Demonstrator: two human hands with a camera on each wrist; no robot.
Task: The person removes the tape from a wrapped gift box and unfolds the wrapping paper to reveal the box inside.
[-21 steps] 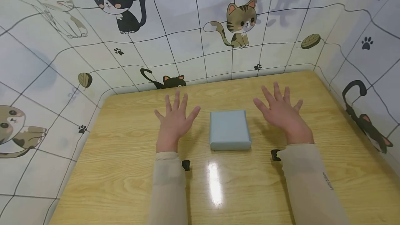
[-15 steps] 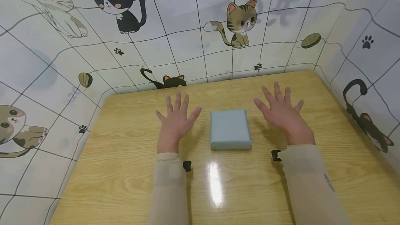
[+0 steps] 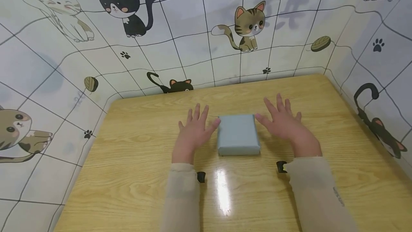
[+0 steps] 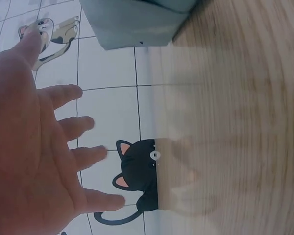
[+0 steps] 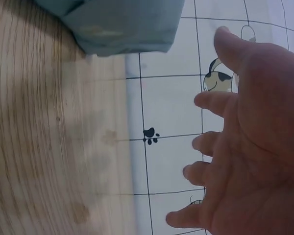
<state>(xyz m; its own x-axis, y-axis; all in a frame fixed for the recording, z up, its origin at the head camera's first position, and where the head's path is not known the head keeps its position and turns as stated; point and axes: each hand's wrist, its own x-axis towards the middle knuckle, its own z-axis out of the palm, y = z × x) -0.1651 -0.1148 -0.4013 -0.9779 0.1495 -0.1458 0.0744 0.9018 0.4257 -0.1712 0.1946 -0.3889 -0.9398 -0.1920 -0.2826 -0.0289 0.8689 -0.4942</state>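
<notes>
Fingers point(image 4: 63, 95) splayed, the left hand point(image 3: 194, 133) and right hand point(image 3: 284, 124) stand on either side of the pale-blue packet point(image 3: 238, 131), thumbs point(image 4: 29, 46) nearest it, neither plainly touching. Should one hand meet it before the other, it could skid across the glossy table point(image 3: 128, 174); lopsided pressure might tilt or dent it. It looks sealed, so any contents are hidden. Behind, a cat-print backdrop point(image 3: 193, 58) meets the table.

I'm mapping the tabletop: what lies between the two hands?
In the head view, a pale blue box sits on the table between the left hand and right hand.
</notes>
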